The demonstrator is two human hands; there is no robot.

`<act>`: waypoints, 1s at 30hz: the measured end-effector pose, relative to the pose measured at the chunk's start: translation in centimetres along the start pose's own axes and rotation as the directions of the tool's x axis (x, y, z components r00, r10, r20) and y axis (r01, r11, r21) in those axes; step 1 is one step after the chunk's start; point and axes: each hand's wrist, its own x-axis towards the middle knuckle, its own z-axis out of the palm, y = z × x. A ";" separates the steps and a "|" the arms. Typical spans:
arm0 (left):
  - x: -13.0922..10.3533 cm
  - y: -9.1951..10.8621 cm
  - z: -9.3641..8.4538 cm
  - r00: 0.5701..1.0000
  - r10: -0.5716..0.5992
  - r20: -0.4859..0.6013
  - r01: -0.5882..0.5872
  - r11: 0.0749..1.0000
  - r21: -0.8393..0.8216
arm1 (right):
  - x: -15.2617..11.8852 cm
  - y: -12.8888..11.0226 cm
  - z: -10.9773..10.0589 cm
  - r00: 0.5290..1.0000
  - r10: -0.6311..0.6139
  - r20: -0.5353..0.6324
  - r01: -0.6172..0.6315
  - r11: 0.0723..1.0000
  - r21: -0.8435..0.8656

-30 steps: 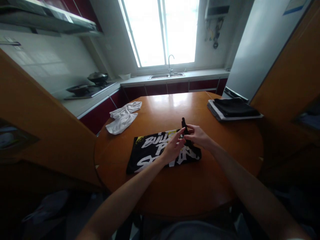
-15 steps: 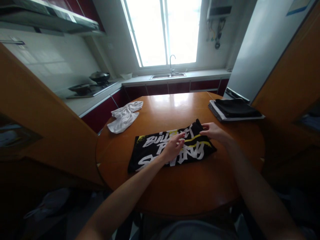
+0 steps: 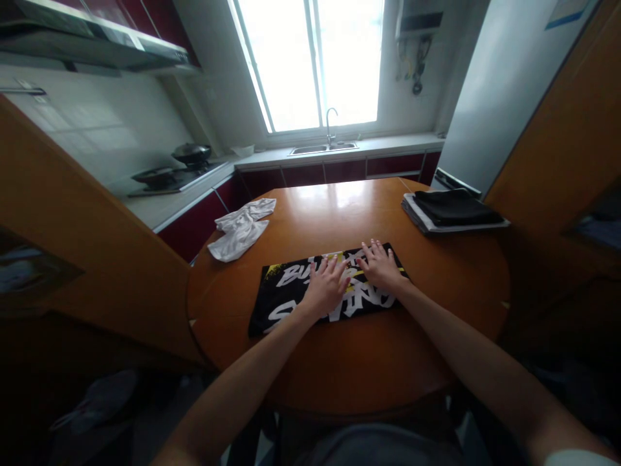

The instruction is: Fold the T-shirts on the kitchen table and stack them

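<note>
A black T-shirt (image 3: 266,304) with white lettering and yellow marks lies folded into a flat rectangle on the wooden table. My left hand (image 3: 326,285) rests flat on the middle of it, fingers spread and pointing away from me. To its right, my right hand (image 3: 381,266) also lies open on the cloth, near the shirt's right end. Both palms cover part of the printed letters. Neither hand grips the fabric.
A crumpled white garment (image 3: 240,230) lies at the table's left edge. At the back right is a stack of folded clothes (image 3: 451,210), black on top. The round table (image 3: 339,372) stands before a counter with a sink (image 3: 323,149); a fridge (image 3: 509,90) is on the right.
My right hand has let go of the shirt's right edge and moved left to lie flat on it. That raised edge now lies flat. My left hand has shifted slightly left and spread its fingers.
</note>
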 end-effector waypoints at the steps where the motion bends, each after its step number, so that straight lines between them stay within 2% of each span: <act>1: -0.2 0.0 0.4 0.999 -0.042 0.028 0.040 0.997 0.070 | 0.0 0.2 0.4 0.999 0.011 0.039 -0.010 1.000 -0.018; 4: -0.4 -0.2 1.1 0.989 -0.101 0.110 0.087 0.988 0.129 | 0.0 0.8 1.0 0.998 0.014 0.062 -0.010 0.998 -0.058; 7: 0.2 -1.9 -0.1 0.987 -0.127 0.096 0.119 0.989 0.087 | -0.1 0.9 0.9 1.000 0.009 0.010 -0.008 0.998 -0.068; 9: 0.6 -4.4 -2.0 0.987 -0.151 0.045 0.148 0.986 0.071 | -0.2 0.7 0.7 0.999 -0.001 -0.046 -0.002 0.998 -0.065; 11: 0.4 -8.0 -4.5 0.977 -0.215 0.006 0.214 0.973 0.083 | -0.3 0.3 0.4 0.995 -0.016 -0.096 0.011 0.999 -0.053; 14: -0.8 -13.7 -7.8 0.895 -0.446 0.026 0.439 0.890 0.126 | -0.5 -0.4 0.2 0.990 -0.038 -0.137 0.036 0.999 -0.016; 16: -1.6 -16.8 -9.3 0.858 -0.511 0.053 0.502 0.855 0.130 | -0.6 -1.0 0.2 0.988 -0.062 -0.144 0.064 0.998 0.010; 18: -2.0 -18.8 -10.1 0.831 -0.546 0.105 0.540 0.838 0.075 | -0.8 -1.6 0.3 0.986 -0.091 -0.140 0.096 0.995 0.031; 21: -1.8 -20.0 -10.3 0.794 -0.574 0.201 0.590 0.807 -0.022 | -1.0 -2.3 0.5 0.980 -0.133 -0.147 0.144 0.988 0.064; 25: -0.9 -20.0 -9.9 0.771 -0.574 0.277 0.610 0.790 -0.060 | -1.0 -2.3 1.0 0.958 -0.180 -0.224 0.210 0.971 0.118; 27: -0.5 -19.8 -9.8 0.767 -0.578 0.279 0.617 0.784 -0.074 | -0.9 -2.1 1.1 0.930 -0.214 -0.299 0.268 0.951 0.152; 30: -0.5 -19.4 -9.5 0.774 -0.590 0.232 0.619 0.782 -0.077 | -0.8 -2.0 0.9 0.862 -0.281 -0.421 0.389 0.900 0.197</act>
